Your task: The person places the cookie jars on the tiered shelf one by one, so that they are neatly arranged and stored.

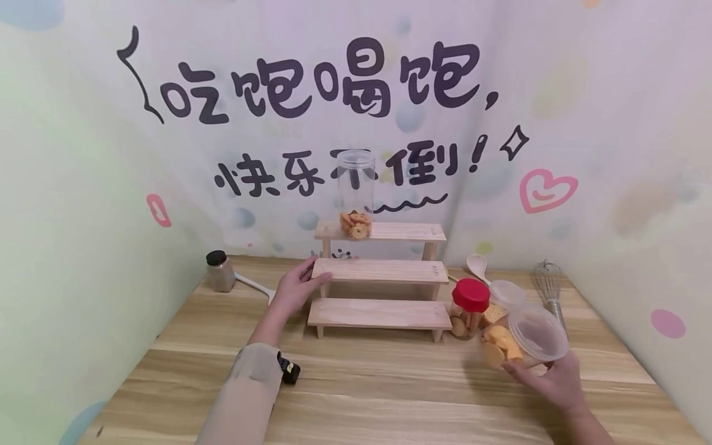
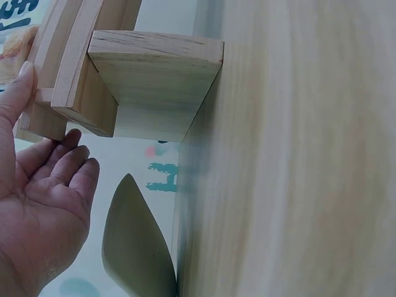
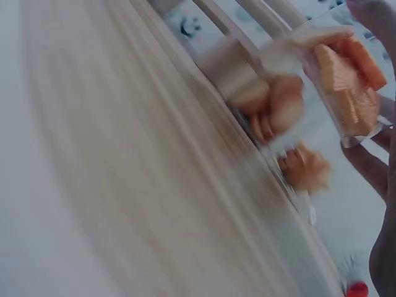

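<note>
A three-step wooden display stand (image 1: 378, 314) stands at the middle of the table. My left hand (image 1: 295, 287) grips the left end of its middle step, thumb on top; in the left wrist view the hand's other fingers (image 2: 80, 176) curl at the step's end. To the right, my right hand (image 1: 556, 378) holds a clear plastic jar (image 1: 538, 334) of orange crackers, tilted, its translucent lid facing up. Those crackers (image 3: 346, 80) also show in the right wrist view, which is blurred. A tall clear jar (image 1: 356, 185) with a few cookies at its bottom stands on the top step.
Right of the stand are a red-lidded jar (image 1: 470, 296), another clear-lidded jar (image 1: 506, 293), a white spoon (image 1: 477, 266) and a whisk (image 1: 549, 287). Back left stand a black-capped jar (image 1: 220, 272) and a white-handled utensil (image 1: 253, 283). A printed cloth wall (image 1: 311, 37) closes off the back.
</note>
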Demonstrator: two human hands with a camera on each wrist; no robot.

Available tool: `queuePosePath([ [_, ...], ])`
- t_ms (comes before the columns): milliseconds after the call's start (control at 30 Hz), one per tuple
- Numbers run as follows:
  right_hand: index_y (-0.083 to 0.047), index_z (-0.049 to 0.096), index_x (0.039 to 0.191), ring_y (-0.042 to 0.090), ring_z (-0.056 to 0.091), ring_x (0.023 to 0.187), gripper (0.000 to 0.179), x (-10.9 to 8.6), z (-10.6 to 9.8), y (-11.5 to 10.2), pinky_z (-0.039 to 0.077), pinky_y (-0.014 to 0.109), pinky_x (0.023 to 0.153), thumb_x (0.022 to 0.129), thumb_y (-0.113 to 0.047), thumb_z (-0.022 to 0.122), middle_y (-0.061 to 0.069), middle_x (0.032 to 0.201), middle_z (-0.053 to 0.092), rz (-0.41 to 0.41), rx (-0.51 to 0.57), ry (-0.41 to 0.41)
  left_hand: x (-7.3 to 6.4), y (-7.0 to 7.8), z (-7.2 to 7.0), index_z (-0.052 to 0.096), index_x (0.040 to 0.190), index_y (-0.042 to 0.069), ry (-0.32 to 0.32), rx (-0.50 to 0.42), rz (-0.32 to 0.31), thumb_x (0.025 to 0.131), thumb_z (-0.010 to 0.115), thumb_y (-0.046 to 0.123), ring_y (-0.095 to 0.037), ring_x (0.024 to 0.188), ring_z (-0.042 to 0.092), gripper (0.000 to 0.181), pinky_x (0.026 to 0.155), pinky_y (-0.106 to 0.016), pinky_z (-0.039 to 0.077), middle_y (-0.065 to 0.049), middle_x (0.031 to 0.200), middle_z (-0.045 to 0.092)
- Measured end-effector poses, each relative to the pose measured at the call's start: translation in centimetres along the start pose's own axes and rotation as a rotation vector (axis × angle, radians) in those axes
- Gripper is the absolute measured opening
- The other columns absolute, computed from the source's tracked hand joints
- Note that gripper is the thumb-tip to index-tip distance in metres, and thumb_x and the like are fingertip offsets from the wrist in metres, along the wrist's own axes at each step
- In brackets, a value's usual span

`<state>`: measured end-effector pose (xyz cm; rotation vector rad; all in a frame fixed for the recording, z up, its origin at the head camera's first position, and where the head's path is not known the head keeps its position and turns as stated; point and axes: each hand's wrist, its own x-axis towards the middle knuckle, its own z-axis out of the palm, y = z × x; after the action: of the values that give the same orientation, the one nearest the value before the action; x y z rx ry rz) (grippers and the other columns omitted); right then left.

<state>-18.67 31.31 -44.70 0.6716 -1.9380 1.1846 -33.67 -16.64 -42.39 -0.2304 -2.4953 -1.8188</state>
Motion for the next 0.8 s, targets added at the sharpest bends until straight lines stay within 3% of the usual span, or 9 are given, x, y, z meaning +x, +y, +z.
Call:
queuePosePath([
  [100,0.027,0.051,0.119,0.008,0.064,0.109,0.087,0.1,2.4,-1.1,0.051,0.013,0.091,0.051,0.0,0.097,0.005,0.12,0.067,-0.165,0.095,-0.011,0.0,0.1,0.0,0.037,0.157,0.022,0.0,-0.004,-0.004,0.087,0.074,0.054,-0.025,0.145,0.037,0.085,0.115,-0.038,0.038,-0.009,0.161,0.034],
  [200,0.026,0.05,0.123,0.011,0.064,0.111,0.092,-0.3,5.6,-1.9,0.05,0.016,0.095,0.057,-0.015,0.1,0.013,0.119,0.068,-0.234,0.16,-0.078,0.0,0.0,0.0,0.037,0.157,0.022,-0.001,-0.005,-0.009,0.087,0.074,0.054,-0.025,0.145,0.036,0.085,0.114,-0.038,0.038,-0.009,0.161,0.034],
  [367,0.019,0.053,0.126,0.021,0.069,0.102,0.088,0.4,11.0,-3.7,0.053,0.02,0.094,0.062,-0.021,0.098,0.021,0.112,0.069,-0.254,0.221,-0.197,0.0,0.1,-0.2,0.036,0.157,0.023,0.009,0.014,0.0,0.087,0.074,0.056,-0.026,0.145,0.037,0.086,0.114,-0.039,0.039,-0.009,0.161,0.035],
  [567,0.016,0.054,0.128,0.03,0.07,0.095,0.088,2.2,16.5,-2.6,0.053,0.02,0.093,0.074,-0.044,0.09,0.024,0.108,0.07,-0.274,0.186,-0.201,0.0,0.2,-0.3,0.038,0.157,0.023,0.012,0.01,0.004,0.087,0.074,0.054,-0.026,0.145,0.037,0.085,0.114,-0.038,0.039,-0.009,0.161,0.034],
  [733,0.012,0.051,0.134,0.03,0.069,0.1,0.093,2.9,19.6,-0.8,0.053,0.023,0.094,0.073,-0.048,0.089,0.02,0.114,0.069,-0.302,0.207,-0.254,-0.1,0.2,-0.1,0.04,0.156,0.023,0.013,0.002,-0.005,0.085,0.075,0.056,-0.025,0.144,0.039,0.086,0.113,-0.037,0.039,-0.008,0.16,0.035],
  [800,0.01,0.051,0.134,0.03,0.069,0.101,0.093,3.2,19.9,-1.3,0.054,0.026,0.093,0.072,-0.045,0.09,0.019,0.115,0.069,-0.302,0.215,-0.277,-0.1,0.1,0.0,0.04,0.155,0.022,0.018,0.004,-0.002,0.084,0.075,0.057,-0.026,0.144,0.039,0.087,0.113,-0.037,0.039,-0.009,0.16,0.036],
])
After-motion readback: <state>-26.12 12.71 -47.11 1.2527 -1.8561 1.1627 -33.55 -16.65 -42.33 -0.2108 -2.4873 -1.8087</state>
